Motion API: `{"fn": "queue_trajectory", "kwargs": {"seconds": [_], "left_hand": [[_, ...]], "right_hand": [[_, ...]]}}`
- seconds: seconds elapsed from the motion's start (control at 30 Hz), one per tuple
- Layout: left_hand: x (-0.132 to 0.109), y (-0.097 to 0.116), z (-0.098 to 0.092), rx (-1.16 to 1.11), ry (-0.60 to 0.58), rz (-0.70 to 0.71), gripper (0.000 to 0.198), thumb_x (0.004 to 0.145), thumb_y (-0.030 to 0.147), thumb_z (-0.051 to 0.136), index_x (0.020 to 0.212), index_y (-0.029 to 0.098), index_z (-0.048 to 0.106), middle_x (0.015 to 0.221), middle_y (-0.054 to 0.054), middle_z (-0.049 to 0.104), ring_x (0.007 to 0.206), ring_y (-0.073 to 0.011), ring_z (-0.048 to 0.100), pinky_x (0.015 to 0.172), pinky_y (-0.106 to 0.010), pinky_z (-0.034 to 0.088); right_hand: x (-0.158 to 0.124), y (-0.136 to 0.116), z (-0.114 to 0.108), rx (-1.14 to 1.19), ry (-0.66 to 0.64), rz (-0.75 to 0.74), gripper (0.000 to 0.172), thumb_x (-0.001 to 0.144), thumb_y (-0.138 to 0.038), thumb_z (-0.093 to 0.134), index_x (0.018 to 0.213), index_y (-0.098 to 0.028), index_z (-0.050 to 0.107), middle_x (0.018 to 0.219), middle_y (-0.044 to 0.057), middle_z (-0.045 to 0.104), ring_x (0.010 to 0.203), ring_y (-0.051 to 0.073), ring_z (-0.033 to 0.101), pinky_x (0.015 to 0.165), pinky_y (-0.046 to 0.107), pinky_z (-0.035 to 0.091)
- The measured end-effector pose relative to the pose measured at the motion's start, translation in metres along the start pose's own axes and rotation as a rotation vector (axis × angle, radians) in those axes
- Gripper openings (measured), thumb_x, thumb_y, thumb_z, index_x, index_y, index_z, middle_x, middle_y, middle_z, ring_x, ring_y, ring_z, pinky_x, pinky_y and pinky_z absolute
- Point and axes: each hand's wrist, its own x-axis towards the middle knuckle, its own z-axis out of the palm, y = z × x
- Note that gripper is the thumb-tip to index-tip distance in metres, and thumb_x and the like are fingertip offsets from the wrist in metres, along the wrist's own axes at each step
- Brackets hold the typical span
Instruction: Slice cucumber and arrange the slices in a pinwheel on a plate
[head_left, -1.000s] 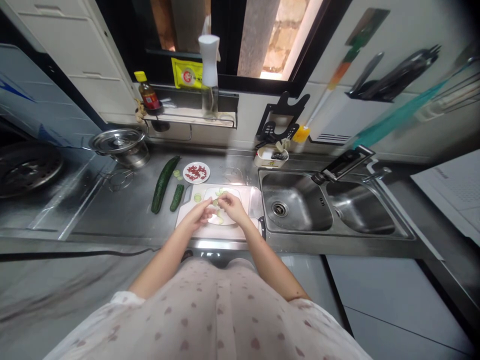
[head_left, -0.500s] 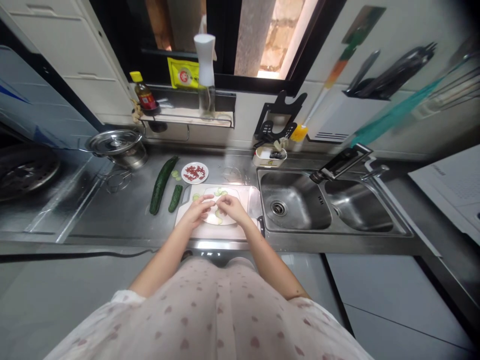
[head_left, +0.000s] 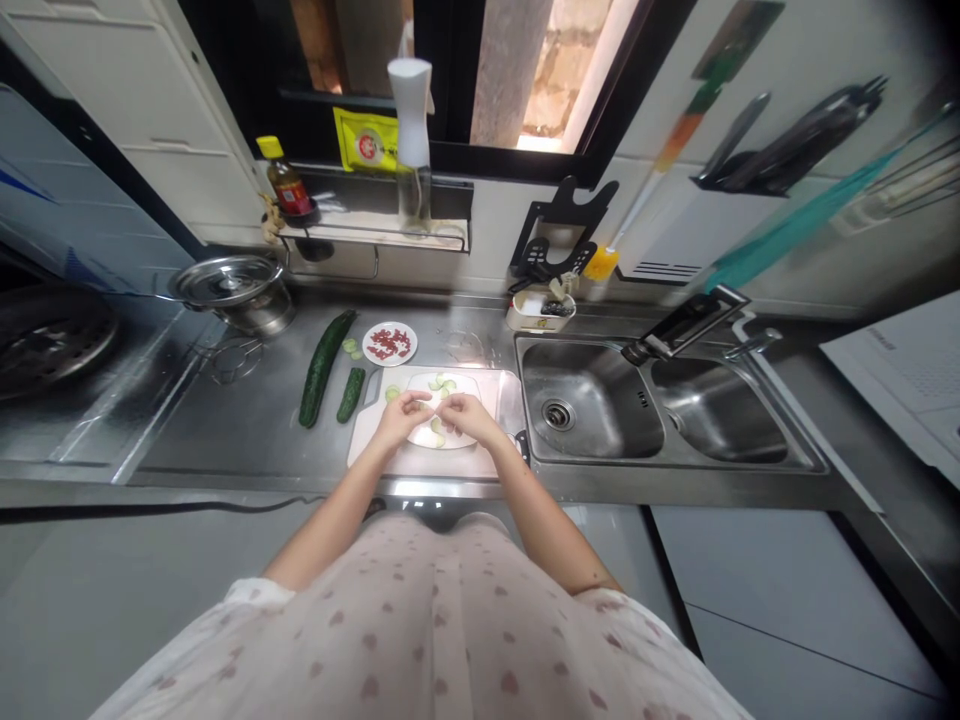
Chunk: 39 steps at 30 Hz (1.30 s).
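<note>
My left hand (head_left: 403, 418) and my right hand (head_left: 466, 416) meet fingertip to fingertip over a white plate (head_left: 459, 388). Both are closed in a pinch; whatever sits between the fingertips is too small to make out. Pale green cucumber slices (head_left: 442, 383) lie near the plate's far rim, and a few more rest under and between my hands. The plate stands on a pink cutting board (head_left: 390, 462). Other cucumber slices (head_left: 392, 393) lie on the board, left of the plate.
Left of the board lie a long cucumber (head_left: 327, 368) and a cut piece of cucumber (head_left: 351, 395). Behind is a small plate (head_left: 390, 358) of chopped red bits. A lidded steel pot (head_left: 259, 305) stands back left; a double sink (head_left: 592, 400) is at the right.
My hands have drawn slightly closer together, and their fingertips now meet. The left fingers have curled in more. The plates, slices and cucumbers stay where they were.
</note>
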Motion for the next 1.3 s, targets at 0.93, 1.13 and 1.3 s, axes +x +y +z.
{"fn": "queue_trajectory", "kwargs": {"seconds": [0.93, 1.13, 1.3], "left_hand": [[-0.008, -0.05, 0.014, 1.118, -0.125, 0.094, 0.022, 0.087, 0.03, 0.053, 0.093, 0.022, 0.073, 0.097, -0.005, 0.068, 0.094, -0.021, 0.057, 0.079, -0.029, 0.043], [-0.014, -0.054, 0.013, 1.156, -0.101, 0.248, 0.018, 0.087, 0.028, 0.055, 0.091, 0.021, 0.071, 0.101, -0.007, 0.062, 0.098, -0.0211, 0.051, 0.082, -0.03, 0.044], [-0.023, -0.06, 0.01, 1.178, -0.138, 0.371, 0.023, 0.091, 0.028, 0.049, 0.094, 0.023, 0.071, 0.097, -0.007, 0.061, 0.093, -0.0202, 0.049, 0.078, -0.03, 0.043]], "right_hand": [[0.001, 0.013, 0.017, -0.863, -0.074, 0.134, 0.019, 0.088, -0.024, 0.052, 0.094, -0.014, 0.067, 0.094, 0.009, 0.07, 0.082, 0.016, 0.059, 0.065, 0.022, 0.035], [0.0, 0.011, 0.02, -0.934, -0.075, 0.166, 0.022, 0.09, -0.029, 0.05, 0.099, -0.016, 0.066, 0.097, 0.01, 0.068, 0.084, 0.017, 0.059, 0.066, 0.024, 0.034], [-0.001, 0.01, 0.021, -0.953, -0.068, 0.165, 0.022, 0.088, -0.022, 0.049, 0.103, -0.017, 0.065, 0.104, 0.01, 0.066, 0.089, 0.018, 0.058, 0.069, 0.024, 0.037]]}}
